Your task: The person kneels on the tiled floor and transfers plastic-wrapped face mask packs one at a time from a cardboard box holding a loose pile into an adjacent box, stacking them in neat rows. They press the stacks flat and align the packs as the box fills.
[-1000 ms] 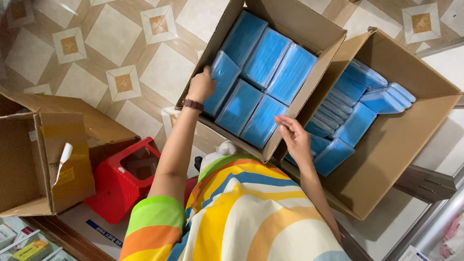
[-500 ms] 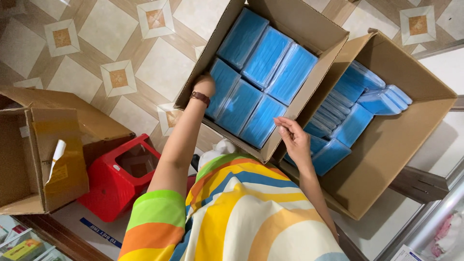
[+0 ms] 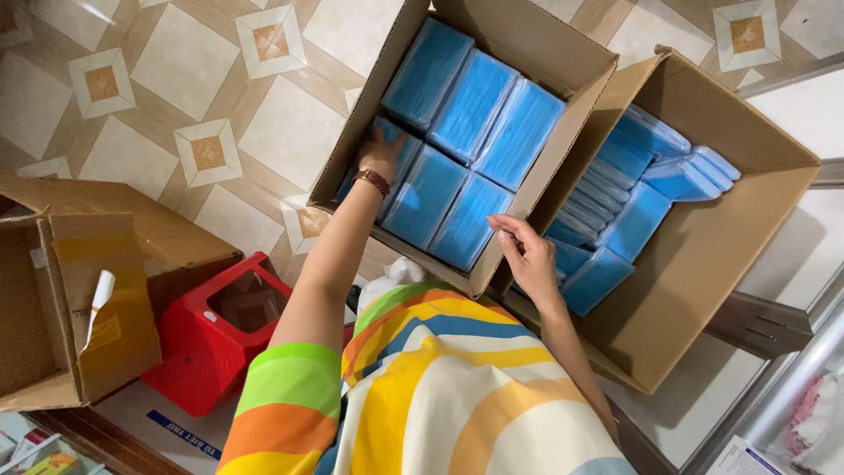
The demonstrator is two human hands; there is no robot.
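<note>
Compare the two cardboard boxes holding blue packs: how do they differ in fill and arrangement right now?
In the left box, the blue packs lie flat in tidy rows, covering the bottom; the left hand is inside it and the right hand at its near edge. In the right box, the packs stand on edge, crowded to one side, leaving bare cardboard. The right box looks larger. Both are open brown cartons holding similar wrapped blue packs.

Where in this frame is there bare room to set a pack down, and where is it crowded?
Bare patterned floor tile lies left of the packed cardboard box, above the red plastic stool. That box is crowded with blue wrapped packs; the left hand presses among them. The right-side cardboard box has bare bottom beside its packs.
</note>
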